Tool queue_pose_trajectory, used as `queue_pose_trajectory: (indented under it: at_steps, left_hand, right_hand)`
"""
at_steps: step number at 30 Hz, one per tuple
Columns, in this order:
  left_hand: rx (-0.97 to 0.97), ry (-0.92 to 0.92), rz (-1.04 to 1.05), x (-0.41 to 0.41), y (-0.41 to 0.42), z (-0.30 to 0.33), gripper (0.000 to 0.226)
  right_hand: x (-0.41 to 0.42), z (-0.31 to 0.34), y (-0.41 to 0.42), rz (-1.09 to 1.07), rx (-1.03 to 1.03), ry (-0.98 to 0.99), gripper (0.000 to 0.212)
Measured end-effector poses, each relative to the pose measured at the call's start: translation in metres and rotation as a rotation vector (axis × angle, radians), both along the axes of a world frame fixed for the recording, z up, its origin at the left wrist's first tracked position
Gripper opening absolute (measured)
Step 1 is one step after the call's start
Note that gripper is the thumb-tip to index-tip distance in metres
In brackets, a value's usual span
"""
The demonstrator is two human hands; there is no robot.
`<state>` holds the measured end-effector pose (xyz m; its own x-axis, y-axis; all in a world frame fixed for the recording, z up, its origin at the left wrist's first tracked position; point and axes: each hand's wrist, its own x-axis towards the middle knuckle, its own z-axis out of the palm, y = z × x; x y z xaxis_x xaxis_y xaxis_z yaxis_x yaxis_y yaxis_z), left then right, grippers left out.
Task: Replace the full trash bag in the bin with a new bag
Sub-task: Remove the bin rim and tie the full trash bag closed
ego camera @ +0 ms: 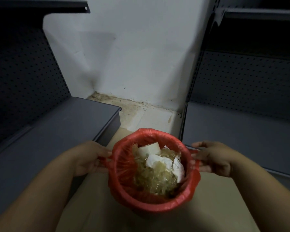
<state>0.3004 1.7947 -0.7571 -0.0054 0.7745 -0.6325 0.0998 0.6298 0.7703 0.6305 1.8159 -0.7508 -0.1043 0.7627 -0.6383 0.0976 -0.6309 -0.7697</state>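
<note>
A round bin stands on the floor just in front of me, lined with a red plastic trash bag (124,171) folded over its rim. Inside the bag lies trash (157,171): crumpled clear plastic, white paper and a roll of tape. My left hand (89,158) grips the bag's red handle at the rim's left side. My right hand (211,156) pinches the red handle at the right side. The bin's own wall is hidden under the bag.
Grey metal shelving (60,131) with a perforated back flanks the bin on the left, and another shelf unit (241,131) on the right. A white wall (132,56) rises behind. Pale floor tiles (149,118) run between the shelves.
</note>
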Motion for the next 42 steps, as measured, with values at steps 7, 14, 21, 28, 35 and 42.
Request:
queue_pose_trajectory:
  at_steps: [7,14,21,28,35,42]
  left_hand:
    - [0.140,-0.432,0.567,0.004,0.020,-0.017,0.016]
    - [0.118,-0.673,0.755,0.007,0.033,-0.039,0.035]
    - [0.166,-0.552,0.717,-0.006,0.031,-0.030,0.017]
    - [0.141,-0.624,0.749,-0.011,0.025,-0.020,0.020]
    - [0.134,-0.632,0.787,-0.014,0.023,-0.016,0.027]
    - [0.138,-0.659,0.756,-0.013,0.023,-0.016,0.032]
  right_hand:
    - [-0.002,-0.011,0.001,-0.144,0.142,0.090,0.024]
    - [-0.025,-0.011,-0.005,0.192,0.436,-0.276,0.023]
    - [-0.042,-0.013,-0.021,0.979,0.944,-1.035,0.048]
    - [-0.063,-0.046,-0.052,1.213,1.369,-1.018,0.043]
    - [-0.060,-0.056,-0.051,1.139,1.522,-0.956,0.014]
    - [-0.071,-0.057,-0.051,1.158,1.575,-0.845,0.005]
